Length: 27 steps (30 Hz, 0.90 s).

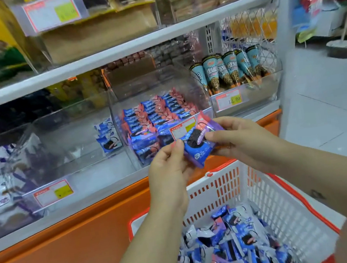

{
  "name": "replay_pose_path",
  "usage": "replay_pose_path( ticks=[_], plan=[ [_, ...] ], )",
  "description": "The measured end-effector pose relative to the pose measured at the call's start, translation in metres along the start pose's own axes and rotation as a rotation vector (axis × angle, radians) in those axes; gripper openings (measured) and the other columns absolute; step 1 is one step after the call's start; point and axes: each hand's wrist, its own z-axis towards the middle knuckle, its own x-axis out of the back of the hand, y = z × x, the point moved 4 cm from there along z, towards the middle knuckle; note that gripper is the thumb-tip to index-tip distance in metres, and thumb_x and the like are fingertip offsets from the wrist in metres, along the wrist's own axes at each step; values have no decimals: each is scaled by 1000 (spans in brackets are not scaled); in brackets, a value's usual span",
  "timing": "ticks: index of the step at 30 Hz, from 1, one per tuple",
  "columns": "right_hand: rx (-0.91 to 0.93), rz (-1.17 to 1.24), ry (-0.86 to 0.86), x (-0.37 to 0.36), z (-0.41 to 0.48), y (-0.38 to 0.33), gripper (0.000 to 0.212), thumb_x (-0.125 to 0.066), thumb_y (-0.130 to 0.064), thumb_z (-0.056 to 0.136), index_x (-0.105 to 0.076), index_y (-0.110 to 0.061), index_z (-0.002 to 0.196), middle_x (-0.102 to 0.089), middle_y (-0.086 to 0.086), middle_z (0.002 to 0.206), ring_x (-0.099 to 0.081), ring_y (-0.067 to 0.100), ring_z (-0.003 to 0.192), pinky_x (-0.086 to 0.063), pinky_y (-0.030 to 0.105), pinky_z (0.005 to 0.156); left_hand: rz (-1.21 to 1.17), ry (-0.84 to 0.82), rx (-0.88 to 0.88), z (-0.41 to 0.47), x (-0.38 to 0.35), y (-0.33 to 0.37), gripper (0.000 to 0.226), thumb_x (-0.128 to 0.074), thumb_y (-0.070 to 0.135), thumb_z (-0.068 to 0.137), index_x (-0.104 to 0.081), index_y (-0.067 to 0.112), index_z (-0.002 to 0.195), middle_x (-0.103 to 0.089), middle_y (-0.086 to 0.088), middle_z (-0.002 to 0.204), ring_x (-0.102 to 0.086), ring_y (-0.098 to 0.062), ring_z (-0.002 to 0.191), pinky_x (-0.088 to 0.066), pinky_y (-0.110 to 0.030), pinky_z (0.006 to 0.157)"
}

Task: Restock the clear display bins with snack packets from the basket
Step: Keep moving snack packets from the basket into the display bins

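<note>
Holding one blue-and-pink snack packet (196, 148) between both hands, the person has it up in front of the middle clear bin (203, 101), just above the far rim of the basket (278, 201). The left hand (168, 173) pinches the packet's left edge between thumb and forefinger. The right hand (240, 140) grips the right side, thumb on the front face and fingers wrapped behind. The packet is tilted, its pink end pointing up and to the right.

The middle clear bin carries neat rows of matching packets (154, 116), standing on edge and filling most of its floor. The clear bin to the left (67, 146) has only a short row of white-and-blue packets (108, 137) against its right wall. The bin to the right (260, 96) has upright cone snacks (231, 69) and a price label (229, 99) on its front.

The basket, white with an orange rim, sits low at the person's right, with a loose heap of packets (234, 252) in blue, pink and white lying in its bottom
</note>
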Motion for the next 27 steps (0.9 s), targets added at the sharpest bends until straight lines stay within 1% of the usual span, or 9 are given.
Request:
replay_pose_path(
  ticks=[4, 6, 9, 11, 15, 17, 21, 24, 27],
  plan=[
    [109, -179, 32, 5, 26, -22, 21, -68, -7, 88, -65, -11, 108, -73, 11, 105, -71, 23, 97, -58, 34, 82, 67, 49, -68, 22, -13, 19, 10, -55, 18, 100, -63, 14, 100, -75, -8, 99, -74, -17, 88, -59, -28, 69],
    [166, -268, 95, 13, 40, -30, 20, -70, -10, 87, -66, -17, 105, -74, 7, 100, -71, 20, 92, -58, 32, 80, 238, 49, -142, 42, -17, 31, 9, -56, 19, 99, -63, 22, 105, -73, -4, 105, -72, -14, 90, -58, -26, 69],
    [214, -309, 168, 28, 61, -34, 25, -73, -14, 86, -68, -18, 110, -74, 6, 99, -68, 16, 86, -55, 32, 78, 729, -107, -341, 73, -31, 56, 18, -63, 31, 94, -62, 32, 112, -67, 8, 115, -65, -8, 103, -56, -25, 82],
    [247, -315, 175, 34, 74, -35, 26, -74, -15, 84, -69, -18, 110, -74, 8, 99, -66, 14, 83, -54, 30, 74, 996, -282, -411, 88, -47, 69, 21, -66, 33, 92, -60, 37, 112, -64, 22, 110, -61, 5, 100, -50, -13, 84],
    [280, -266, 188, 43, 94, -40, 25, -71, -10, 87, -68, -11, 111, -74, 7, 97, -68, 10, 80, -54, 20, 67, 1162, -370, -445, 124, -67, 77, 28, -69, 29, 91, -62, 32, 117, -63, 24, 103, -60, 9, 97, -49, -8, 80],
    [298, -347, 242, 54, 102, -43, 21, -70, -11, 89, -68, -14, 109, -72, 0, 100, -68, 13, 91, -55, 22, 75, 1162, -320, -430, 147, -66, 76, 28, -69, 28, 90, -64, 28, 117, -66, 19, 106, -60, 9, 95, -48, -9, 81],
    [309, -889, 252, 71, 105, -39, 24, -67, -21, 91, -65, -25, 115, -63, -14, 115, -56, 6, 109, -45, 22, 93, 1307, -206, -355, 183, -56, 71, 35, -67, 31, 92, -62, 22, 126, -64, 2, 127, -59, -13, 113, -45, -28, 93],
    [261, -1067, 154, 75, 105, -27, 35, -66, -22, 92, -63, -22, 127, -54, -7, 138, -45, 8, 129, -40, 31, 107, 1477, -302, -248, 192, -60, 63, 37, -63, 33, 95, -62, 19, 129, -59, 1, 132, -54, -11, 106, -35, -20, 81],
    [265, -1096, 145, 75, 104, -27, 36, -67, -21, 91, -64, -23, 126, -52, -5, 141, -45, 9, 132, -40, 33, 109, 1561, -424, -147, 197, -67, 54, 33, -59, 39, 97, -65, 24, 125, -65, 2, 125, -60, -8, 93, -41, -22, 71]
  ],
)
